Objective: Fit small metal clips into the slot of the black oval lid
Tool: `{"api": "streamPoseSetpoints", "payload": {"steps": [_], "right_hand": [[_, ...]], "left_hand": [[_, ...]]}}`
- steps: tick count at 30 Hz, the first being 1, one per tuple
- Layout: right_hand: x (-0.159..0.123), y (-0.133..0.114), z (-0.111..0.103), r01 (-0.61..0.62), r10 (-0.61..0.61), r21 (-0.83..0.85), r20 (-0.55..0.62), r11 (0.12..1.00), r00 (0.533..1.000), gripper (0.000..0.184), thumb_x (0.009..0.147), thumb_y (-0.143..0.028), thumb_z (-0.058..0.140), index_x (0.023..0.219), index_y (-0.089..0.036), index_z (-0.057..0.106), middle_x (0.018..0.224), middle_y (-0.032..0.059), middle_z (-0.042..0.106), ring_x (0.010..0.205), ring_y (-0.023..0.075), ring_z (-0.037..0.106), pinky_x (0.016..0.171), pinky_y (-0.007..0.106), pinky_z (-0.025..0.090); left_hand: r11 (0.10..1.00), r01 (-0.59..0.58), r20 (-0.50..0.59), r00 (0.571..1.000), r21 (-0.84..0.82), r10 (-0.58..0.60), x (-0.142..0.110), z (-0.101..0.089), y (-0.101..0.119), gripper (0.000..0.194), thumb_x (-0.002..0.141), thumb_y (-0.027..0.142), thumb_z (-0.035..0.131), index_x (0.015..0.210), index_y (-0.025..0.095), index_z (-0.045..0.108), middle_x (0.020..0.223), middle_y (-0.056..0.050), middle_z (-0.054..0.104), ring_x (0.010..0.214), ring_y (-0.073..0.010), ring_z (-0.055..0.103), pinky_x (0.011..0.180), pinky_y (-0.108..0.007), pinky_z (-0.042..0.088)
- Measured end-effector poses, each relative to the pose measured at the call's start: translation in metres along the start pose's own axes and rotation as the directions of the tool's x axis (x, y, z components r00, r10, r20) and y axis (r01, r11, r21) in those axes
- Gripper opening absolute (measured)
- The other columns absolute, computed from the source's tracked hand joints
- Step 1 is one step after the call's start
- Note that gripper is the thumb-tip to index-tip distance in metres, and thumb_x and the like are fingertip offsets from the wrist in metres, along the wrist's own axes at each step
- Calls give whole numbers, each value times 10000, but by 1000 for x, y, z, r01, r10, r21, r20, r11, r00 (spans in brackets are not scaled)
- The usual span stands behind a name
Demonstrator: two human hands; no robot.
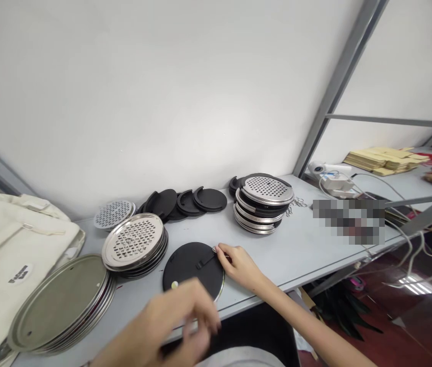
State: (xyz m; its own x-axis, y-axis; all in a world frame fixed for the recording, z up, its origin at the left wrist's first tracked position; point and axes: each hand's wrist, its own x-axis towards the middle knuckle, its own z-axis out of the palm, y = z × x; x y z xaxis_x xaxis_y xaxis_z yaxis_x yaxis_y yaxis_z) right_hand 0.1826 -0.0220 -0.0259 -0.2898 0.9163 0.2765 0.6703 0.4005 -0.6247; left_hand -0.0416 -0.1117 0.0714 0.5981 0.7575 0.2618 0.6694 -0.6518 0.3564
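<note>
Head view. The black disc (pixel 189 266) lies flat on the table (pixel 296 255), directly in front of you. A short black strap (pixel 206 260) runs from near its middle toward its far right edge, where a small metal ring (pixel 214 250) shows.

Your right grip (pixel 243 266) is at that edge: thumb and forefinger appear clamped on the metal ring. Your left grip (pixel 162 321) is raised in front of the near left part of the black disc, fingers curled and blurred by motion. Whether its fingertips are together, or carry anything, cannot be told.

Status, judged from the layout: the black disc is the one unit in hand, with its strap in place; whether the ring is fully seated cannot be confirmed. To the far right, the mixed stack (pixel 259 216) of silver and black discs, perforated face uppermost, may be finished units. To the left, the perforated plates (pixel 133 239) and the olive plates (pixel 60 298) stand in separate stacks, apparently unhandled. Black rimmed discs (pixel 211 200) lie loose along the wall. Metal wire pieces (pixel 297 204) lie just right of the mixed stack, apparently unused.
</note>
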Motion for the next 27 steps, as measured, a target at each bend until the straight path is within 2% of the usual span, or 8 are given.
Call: {"api": "streamPoseSetpoints", "payload": {"steps": [1,3,5,7,12,19,22,27], "right_hand": [[0,0,0,-7,7,4,-10,1000,1000,343,968,-291,316,653,-205,419,543,-44,419,486,105,405,540,227,272],[0,0,-1,-19,19,16,-24,1000,1000,349,969,-297,316,648,-205,418,538,-46,414,486,105,400,534,226,272],[0,-1,-1,-25,26,32,-31,999,999,355,970,-302,313,643,-205,414,530,-49,402,481,104,388,524,226,269],[1,-1,-2,-28,30,42,-38,999,999,358,970,-303,314,642,-204,419,529,-49,404,481,104,382,522,226,269],[1,2,0,-58,61,50,-79,997,995,357,965,-312,317,651,-203,447,529,-44,421,481,108,376,518,223,285],[2,4,2,-58,61,43,-55,997,997,340,972,-314,307,686,-208,457,559,-33,483,501,118,447,537,218,312],[3,4,2,-45,46,23,-33,999,998,333,975,-293,302,699,-209,468,583,-25,515,520,122,485,550,218,321],[2,4,4,-39,39,-18,-10,999,999,315,969,-274,323,720,-205,505,606,-14,549,549,129,528,572,218,341]], "left_hand": [[999,36,93,995,-1,-36,17,4,-5,273,933,381,366,921,270,615,894,-19,635,734,-150,575,608,-275,461],[989,111,78,990,94,-118,46,18,-20,246,910,397,398,867,213,556,825,-28,610,724,-172,561,640,-297,440],[968,103,65,991,227,-121,66,35,-36,283,876,461,455,868,188,528,824,-45,597,773,-217,566,693,-338,431],[950,76,74,992,302,-103,76,51,-49,304,886,469,443,894,176,522,852,-62,594,799,-240,571,720,-359,425],[958,-90,164,985,272,46,88,70,-60,252,951,339,341,923,175,531,874,-59,590,785,-200,584,690,-305,413],[956,-210,205,964,205,168,105,77,-68,222,933,318,388,985,187,560,871,-40,624,750,-182,599,639,-281,392],[961,-215,205,962,175,178,110,79,-71,196,903,322,441,905,183,579,822,-32,632,700,-169,590,613,-266,374],[979,-147,158,980,144,124,107,78,-70,188,881,325,471,822,180,574,756,-19,620,666,-159,572,588,-257,349]]}}
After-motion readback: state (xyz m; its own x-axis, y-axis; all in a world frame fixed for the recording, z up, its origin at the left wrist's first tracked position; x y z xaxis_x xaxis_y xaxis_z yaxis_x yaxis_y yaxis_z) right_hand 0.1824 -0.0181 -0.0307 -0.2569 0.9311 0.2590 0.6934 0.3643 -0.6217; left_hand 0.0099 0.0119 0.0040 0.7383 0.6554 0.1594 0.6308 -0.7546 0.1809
